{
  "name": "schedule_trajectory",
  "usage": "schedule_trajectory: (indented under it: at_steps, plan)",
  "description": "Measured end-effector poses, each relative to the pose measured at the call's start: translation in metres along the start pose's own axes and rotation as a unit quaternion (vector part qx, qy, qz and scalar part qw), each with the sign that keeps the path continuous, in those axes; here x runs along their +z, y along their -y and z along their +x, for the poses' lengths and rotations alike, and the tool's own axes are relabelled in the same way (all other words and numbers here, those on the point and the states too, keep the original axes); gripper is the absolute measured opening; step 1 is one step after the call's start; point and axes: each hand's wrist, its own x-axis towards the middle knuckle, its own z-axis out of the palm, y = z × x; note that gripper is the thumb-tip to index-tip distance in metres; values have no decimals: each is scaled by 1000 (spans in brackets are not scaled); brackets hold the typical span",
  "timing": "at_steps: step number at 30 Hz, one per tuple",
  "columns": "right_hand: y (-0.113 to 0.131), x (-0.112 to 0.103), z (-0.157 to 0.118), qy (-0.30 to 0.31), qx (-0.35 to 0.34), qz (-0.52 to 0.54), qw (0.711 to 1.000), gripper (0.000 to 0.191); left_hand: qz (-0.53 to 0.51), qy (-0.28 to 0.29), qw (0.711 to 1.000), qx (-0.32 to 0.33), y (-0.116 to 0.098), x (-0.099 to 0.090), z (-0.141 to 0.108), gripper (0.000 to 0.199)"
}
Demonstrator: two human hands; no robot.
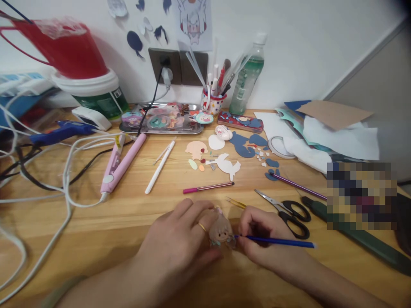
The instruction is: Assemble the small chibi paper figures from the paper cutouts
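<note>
My left hand (183, 239) wears a ring and steadies a small chibi character figure (221, 229) from its left side, fingers curled along its edge. The figure has light brown hair and a drawn face with dark eyes. In my right hand (268, 237) a slim blue felt-tip pen (285, 242) is pinched, its tip touching or nearly touching the figure's right side. Gold tweezers (236, 202) lie just beyond my right fingers. Black-handled scissors (285, 209) rest to the right of that hand.
Ahead lie a magenta pen (208, 187), a white pen (160, 167) and pale cut-outs (227, 166). Farther back stand a metal tray (154, 128), a pen cup (213, 100) and a bottle (247, 79). A pink hair straightener (123, 167) and cables fill the left; a dark green tool (356, 239) lies right.
</note>
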Motion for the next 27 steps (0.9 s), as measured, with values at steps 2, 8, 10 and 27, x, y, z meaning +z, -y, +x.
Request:
schedule_trajectory:
  at_steps: [2,8,10,27]
  plan:
    - [2,0,1,2,-16,-11,1000,16,12,-29,999,41,-1,-1,-2,22]
    - [2,-1,4,50,-55,-21,997,20,33,-43,988,147,-10,-4,-11,36]
    - [-2,0,5,58,-69,-31,995,20,43,-23,988,148,-11,-2,-14,37]
    - [-11,9,12,-53,-223,-69,971,23,25,-74,990,116,-8,12,-17,33]
